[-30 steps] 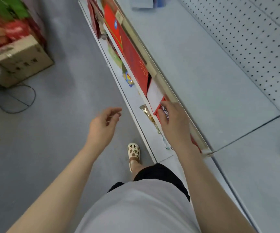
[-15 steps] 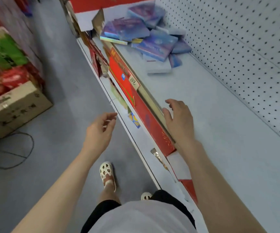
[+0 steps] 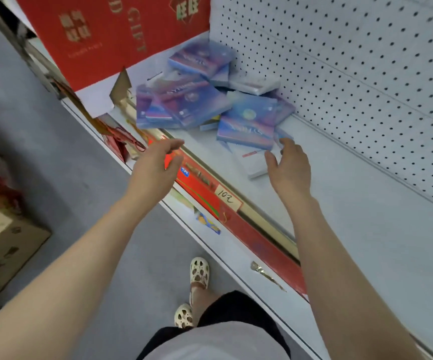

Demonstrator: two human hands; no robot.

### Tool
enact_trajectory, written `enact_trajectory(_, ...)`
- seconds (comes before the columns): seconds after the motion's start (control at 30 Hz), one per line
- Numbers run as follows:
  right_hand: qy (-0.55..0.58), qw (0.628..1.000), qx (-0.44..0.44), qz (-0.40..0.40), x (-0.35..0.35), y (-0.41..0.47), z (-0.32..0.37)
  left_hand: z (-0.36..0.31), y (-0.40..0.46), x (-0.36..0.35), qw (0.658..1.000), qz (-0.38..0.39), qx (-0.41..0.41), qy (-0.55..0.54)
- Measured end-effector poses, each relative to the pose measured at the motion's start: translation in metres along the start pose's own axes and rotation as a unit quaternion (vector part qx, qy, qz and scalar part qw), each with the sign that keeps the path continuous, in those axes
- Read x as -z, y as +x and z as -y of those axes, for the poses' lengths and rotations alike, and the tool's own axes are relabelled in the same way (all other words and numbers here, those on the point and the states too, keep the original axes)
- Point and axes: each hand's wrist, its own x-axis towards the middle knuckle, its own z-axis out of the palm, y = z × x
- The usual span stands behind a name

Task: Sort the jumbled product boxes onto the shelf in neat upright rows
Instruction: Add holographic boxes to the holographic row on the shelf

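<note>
Several flat blue-and-purple product boxes (image 3: 205, 100) lie in a jumbled heap on the grey shelf (image 3: 353, 203), up against the white pegboard back. A white box (image 3: 250, 159) lies flat at the near edge of the heap. My right hand (image 3: 288, 167) hovers over the shelf with its fingers spread, just beside the white box and below a blue box (image 3: 246, 128). My left hand (image 3: 158, 165) is open above the shelf's front rail, short of the heap. Neither hand holds anything.
A large red gift box (image 3: 111, 35) stands at the far end of the shelf. A red strip with a price tag marked 102 (image 3: 227, 198) runs along the front rail. Cardboard boxes (image 3: 4, 245) sit on the floor at left. My feet (image 3: 197, 281) stand in the aisle.
The view has swung up along the shelf and the heap of boxes is now close. Both hands have moved forward toward it; the right hand left the front rail.
</note>
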Motion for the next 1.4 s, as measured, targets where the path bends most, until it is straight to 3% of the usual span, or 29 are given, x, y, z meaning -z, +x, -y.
enact_trajectory(0.17, -0.106, 0.988, -0.112, 0.002, -0.038, 0.055, 0.026, 0.016, 0.085, 0.008, 0.992, 0.028, -0.042, 0.112)
enact_trajectory(0.3, -0.127, 0.977, -0.172, 0.009, -0.056, 0.078, 0.034, 0.031, 0.131, 0.002, 0.983, 0.070, -0.054, 0.160)
enact_trajectory(0.4, -0.061, 0.972, -0.227, 0.023, -0.052, 0.094, 0.033, 0.037, 0.147, -0.007, 0.971, 0.113, -0.084, 0.194)
enact_trajectory(0.5, 0.100, 0.955, -0.281, 0.005, -0.040, 0.104, 0.034, 0.041, 0.155, -0.013, 0.959, 0.106, -0.134, 0.228)
enact_trajectory(0.63, 0.187, 0.938, -0.251, -0.150, -0.017, 0.102, 0.043, 0.045, 0.167, -0.012, 0.954, 0.101, -0.151, 0.237)
enact_trajectory(0.73, 0.193, 0.930, -0.194, -0.244, 0.002, 0.099, 0.053, 0.046, 0.177, -0.009, 0.971, 0.115, -0.046, 0.205)
enact_trajectory(0.83, 0.181, 0.937, -0.172, -0.245, 0.005, 0.093, 0.060, 0.047, 0.189, -0.006, 0.974, 0.117, 0.038, 0.193)
enact_trajectory(1.03, 0.124, 0.959, -0.237, -0.096, -0.040, 0.067, 0.062, 0.052, 0.204, 0.000, 0.976, 0.106, 0.028, 0.190)
enact_trajectory(1.27, 0.141, 0.945, -0.256, -0.144, -0.040, 0.072, 0.075, 0.046, 0.224, 0.018, 0.974, 0.131, 0.060, 0.174)
enact_trajectory(1.33, 0.200, 0.927, -0.250, -0.195, -0.034, 0.074, 0.081, 0.040, 0.230, 0.025, 0.985, 0.125, 0.066, 0.096)
enact_trajectory(1.4, 0.311, 0.886, -0.248, -0.240, -0.027, 0.076, 0.088, 0.033, 0.234, 0.030, 0.991, 0.117, 0.062, -0.023)
